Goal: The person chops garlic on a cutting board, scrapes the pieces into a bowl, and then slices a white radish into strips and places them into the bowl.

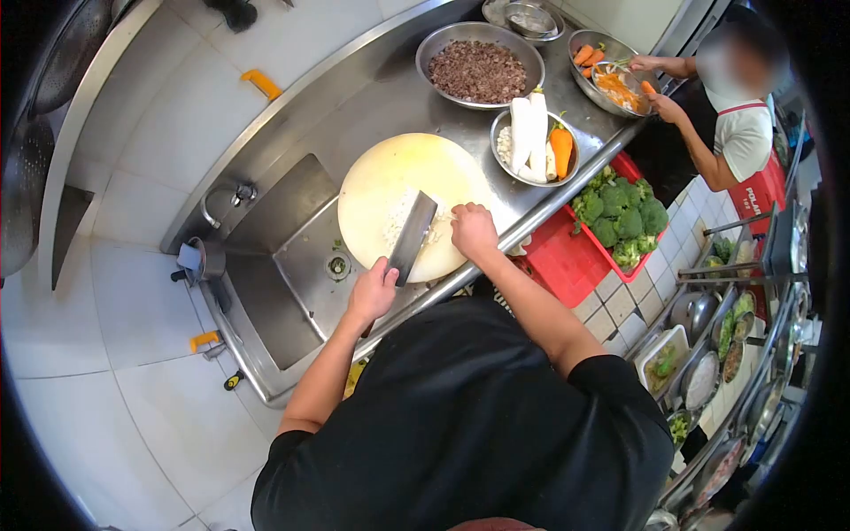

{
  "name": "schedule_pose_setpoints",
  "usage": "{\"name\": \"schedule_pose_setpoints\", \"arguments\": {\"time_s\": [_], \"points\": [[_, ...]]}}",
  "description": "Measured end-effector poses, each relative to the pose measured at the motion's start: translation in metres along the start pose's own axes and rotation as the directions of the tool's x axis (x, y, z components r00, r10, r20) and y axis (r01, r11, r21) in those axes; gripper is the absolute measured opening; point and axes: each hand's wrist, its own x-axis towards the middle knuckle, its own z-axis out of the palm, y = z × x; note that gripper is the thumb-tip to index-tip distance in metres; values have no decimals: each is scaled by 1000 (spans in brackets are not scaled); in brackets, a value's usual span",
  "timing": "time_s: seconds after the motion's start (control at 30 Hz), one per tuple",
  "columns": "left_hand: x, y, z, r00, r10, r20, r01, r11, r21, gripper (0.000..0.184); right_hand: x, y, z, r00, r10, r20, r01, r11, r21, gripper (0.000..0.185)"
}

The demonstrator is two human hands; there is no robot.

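My left hand grips the handle of a cleaver. Its broad blade rests over a round, cream-coloured cutting board. Small white chopped bits lie on both sides of the blade. Just right of the cleaver, my right hand is on the board with its fingers curled in beside more pale pieces. Whatever is under those fingertips is hidden. Part of the board lies over the edge of a steel sink.
Behind the board stand a bowl of brown minced food and a bowl with white radishes, garlic and carrot. A red crate with broccoli is at right. A co-worker handles carrots over another bowl. Shelves hold trays.
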Motion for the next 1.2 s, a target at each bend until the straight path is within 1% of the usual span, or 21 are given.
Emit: {"name": "schedule_pose_setpoints", "arguments": {"time_s": [0.07, 0.17, 0.27, 0.37, 0.47, 0.57, 0.67, 0.77, 0.8, 0.9, 1.0, 1.1, 1.13, 1.2], "points": [[2, 1, -1, 1000, 7, -4, -7, 1000, 10, 25, 3, 1, 1, 998, 55, 41, -56, 998, 9, 16], [2, -1, 2, 1000, 23, 1, -23, 1000, -1, 25, -2, -4, -14, 983, 76, 169, -81, 996, 22, 21], [-2, 2, 5, 999, 14, 39, -13, 1000, -28, 25, -17, -9, -18, 961, 105, 256, -113, 993, 17, 34], [-7, 0, 9, 998, 0, 60, 1, 1000, -30, 25, -29, -15, -14, 991, 126, 53, -125, 992, -15, 43], [-6, -4, 9, 999, 27, 33, -27, 999, -22, 25, -16, -16, -8, 985, 137, 101, -130, 989, -68, 50], [-3, -14, 5, 999, 27, 19, -26, 999, -35, 24, 2, -21, -13, 995, 76, 69, -73, 996, -42, 43], [5, -22, 2, 999, 36, 13, -35, 999, -35, 24, 26, -11, -8, 985, 30, 170, -10, 993, -119, 29], [3, -13, -4, 1000, 23, 19, -22, 999, -39, 24, 31, -7, -9, 976, 37, 216, -27, 998, -50, 19], [1, -11, -2, 1000, 25, 18, -24, 999, -49, 24, 28, -5, -8, 982, 24, 186, -15, 999, -49, 17], [-4, -10, 7, 1000, 20, 18, -20, 999, -37, 24, 17, 3, -4, 972, 51, 228, -61, 997, 38, 17], [-9, -11, 10, 1000, 21, 13, -21, 1000, -15, 25, 2, 5, -10, 977, -18, 211, 7, 998, 55, 19], [-10, -9, 8, 1000, 13, 16, -13, 1000, -15, 25, -10, 2, -17, 993, -27, 114, 18, 997, 77, 23], [-10, -8, 7, 1000, 7, 20, -6, 1000, -25, 25, -11, 0, -19, 985, 27, 172, -43, 995, 93, 27], [-7, -8, 6, 1000, 1, -4, -1, 1000, -23, 25, -15, -11, -18, 991, 45, 124, -48, 999, 21, 29]]}}
